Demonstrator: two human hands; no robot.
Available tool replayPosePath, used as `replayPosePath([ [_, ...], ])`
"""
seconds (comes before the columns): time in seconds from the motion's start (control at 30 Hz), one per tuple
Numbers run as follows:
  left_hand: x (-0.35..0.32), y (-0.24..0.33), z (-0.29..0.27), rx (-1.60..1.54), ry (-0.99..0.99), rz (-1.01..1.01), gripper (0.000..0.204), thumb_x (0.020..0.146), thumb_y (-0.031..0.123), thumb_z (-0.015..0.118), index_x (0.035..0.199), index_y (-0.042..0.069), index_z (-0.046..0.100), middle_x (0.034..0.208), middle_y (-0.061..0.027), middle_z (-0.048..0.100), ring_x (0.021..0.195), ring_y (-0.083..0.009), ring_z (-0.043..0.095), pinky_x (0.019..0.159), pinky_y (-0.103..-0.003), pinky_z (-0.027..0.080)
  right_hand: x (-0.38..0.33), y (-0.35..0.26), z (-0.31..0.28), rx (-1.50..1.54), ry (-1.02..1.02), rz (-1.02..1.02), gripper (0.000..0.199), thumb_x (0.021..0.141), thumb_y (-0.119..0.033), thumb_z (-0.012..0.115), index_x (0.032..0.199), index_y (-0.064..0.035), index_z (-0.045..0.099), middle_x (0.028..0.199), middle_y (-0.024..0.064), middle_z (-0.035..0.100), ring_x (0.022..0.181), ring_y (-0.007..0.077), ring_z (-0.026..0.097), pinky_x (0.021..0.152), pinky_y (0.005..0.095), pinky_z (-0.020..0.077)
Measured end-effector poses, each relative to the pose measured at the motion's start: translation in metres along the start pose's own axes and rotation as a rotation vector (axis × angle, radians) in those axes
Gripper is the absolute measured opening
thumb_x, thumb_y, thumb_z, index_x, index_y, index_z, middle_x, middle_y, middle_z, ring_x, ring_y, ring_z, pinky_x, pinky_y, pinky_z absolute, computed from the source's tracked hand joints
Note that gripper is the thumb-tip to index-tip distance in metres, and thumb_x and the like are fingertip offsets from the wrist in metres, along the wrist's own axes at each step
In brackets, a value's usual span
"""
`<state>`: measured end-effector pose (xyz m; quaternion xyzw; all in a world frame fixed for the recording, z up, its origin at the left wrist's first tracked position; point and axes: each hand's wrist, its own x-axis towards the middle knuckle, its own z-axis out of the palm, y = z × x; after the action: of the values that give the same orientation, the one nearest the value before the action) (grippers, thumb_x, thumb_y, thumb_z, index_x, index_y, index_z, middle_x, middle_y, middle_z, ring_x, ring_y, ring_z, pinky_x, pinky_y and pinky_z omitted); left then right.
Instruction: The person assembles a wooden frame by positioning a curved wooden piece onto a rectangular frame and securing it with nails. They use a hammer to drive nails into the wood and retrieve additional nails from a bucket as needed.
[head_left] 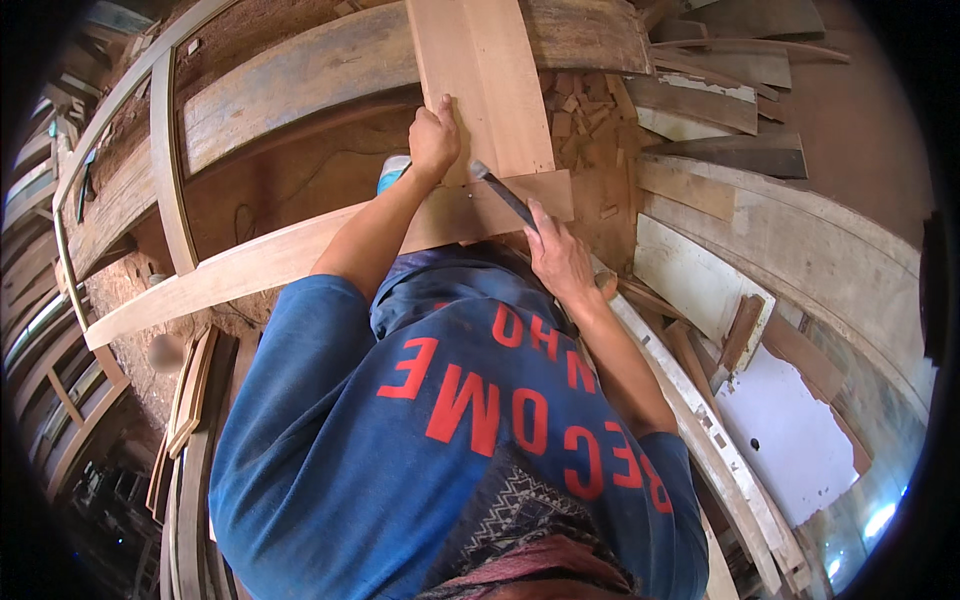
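Note:
My right hand (pixel 560 258) is closed around the dark handle of a hammer (pixel 510 195). The hammer's head is over the joint where two pale boards meet. One is a wide wooden board (pixel 485 85) running away from me. The other, a long narrow plank (pixel 270 245), crosses in front of my waist. My left hand (pixel 434 140) grips the wide board's left edge near its close end, thumb along the top, fingers partly hidden. A small dark speck shows on the plank below the hammer head; it is too small to name.
A worn, thick timber (pixel 310 85) lies under the wide board. To the left stands a wooden frame (pixel 170 160). Offcuts (pixel 580 115) litter the ground, and stacked boards (pixel 700 100) and a white panel (pixel 790 430) lie at the right. Slats (pixel 190 400) lean at lower left.

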<state>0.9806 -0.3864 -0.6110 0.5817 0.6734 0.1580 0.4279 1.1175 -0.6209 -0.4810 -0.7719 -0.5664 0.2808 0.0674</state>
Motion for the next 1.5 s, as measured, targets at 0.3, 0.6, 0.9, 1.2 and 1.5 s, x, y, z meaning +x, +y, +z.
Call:
replayPosePath([
  [0.3, 0.002, -0.002, -0.001, -0.001, -0.026, -0.004, 0.072, 0.107, 0.057, 0.043, 0.109, -0.014, 0.058, 0.108, -0.0421, 0.066, 0.108, -0.0561, 0.065, 0.095, -0.058, 0.051, -0.021, -0.023, -0.030, 0.137, 0.191, -0.236, 0.047, 0.103, -0.023, 0.060, 0.146, -0.0084, 0.052, 0.105, 0.0260, 0.071, 0.089, 0.0474, 0.070, 0.075, 0.0552, 0.0568],
  [0.6, 0.003, -0.008, 0.005, -0.024, -0.002, 0.024, 0.072, 0.106, 0.056, 0.045, 0.109, -0.015, 0.058, 0.109, -0.0427, 0.066, 0.108, -0.0558, 0.064, 0.095, -0.057, 0.051, -0.033, -0.030, -0.027, 0.132, 0.241, -0.224, 0.047, 0.100, -0.017, 0.064, 0.145, -0.0095, 0.054, 0.112, 0.0238, 0.073, 0.090, 0.0460, 0.072, 0.075, 0.0510, 0.0592],
  [0.9, 0.002, -0.001, 0.001, -0.066, -0.011, -0.025, 0.071, 0.107, 0.057, 0.042, 0.109, -0.012, 0.059, 0.109, -0.0413, 0.066, 0.108, -0.0559, 0.065, 0.095, -0.058, 0.050, -0.045, -0.001, -0.027, 0.188, 0.260, -0.057, 0.042, 0.104, -0.023, 0.059, 0.143, -0.0095, 0.055, 0.103, 0.0259, 0.074, 0.089, 0.0472, 0.072, 0.074, 0.0514, 0.0570],
  [1.2, 0.002, -0.005, -0.001, -0.074, -0.012, -0.064, 0.073, 0.106, 0.062, 0.040, 0.112, -0.008, 0.059, 0.109, -0.0398, 0.067, 0.108, -0.0554, 0.065, 0.095, -0.058, 0.051, -0.034, 0.037, -0.009, 0.367, 0.276, 0.227, 0.042, 0.107, -0.031, 0.057, 0.138, -0.0031, 0.060, 0.118, 0.0222, 0.070, 0.110, 0.0386, 0.067, 0.091, 0.0422, 0.0514],
  [1.5, -0.029, -0.008, -0.012, -0.228, 0.263, 0.170, 0.050, 0.102, 0.023, 0.062, 0.138, -0.006, 0.046, 0.129, -0.0325, 0.054, 0.121, -0.0463, 0.053, 0.104, -0.051, 0.044, -0.045, 0.083, 0.006, 0.864, 0.322, 0.682, 0.020, 0.108, -0.024, 0.057, 0.118, -0.0072, 0.054, 0.067, -0.0033, 0.046, 0.049, 0.0061, 0.042, 0.042, 0.0251, 0.0332],
])
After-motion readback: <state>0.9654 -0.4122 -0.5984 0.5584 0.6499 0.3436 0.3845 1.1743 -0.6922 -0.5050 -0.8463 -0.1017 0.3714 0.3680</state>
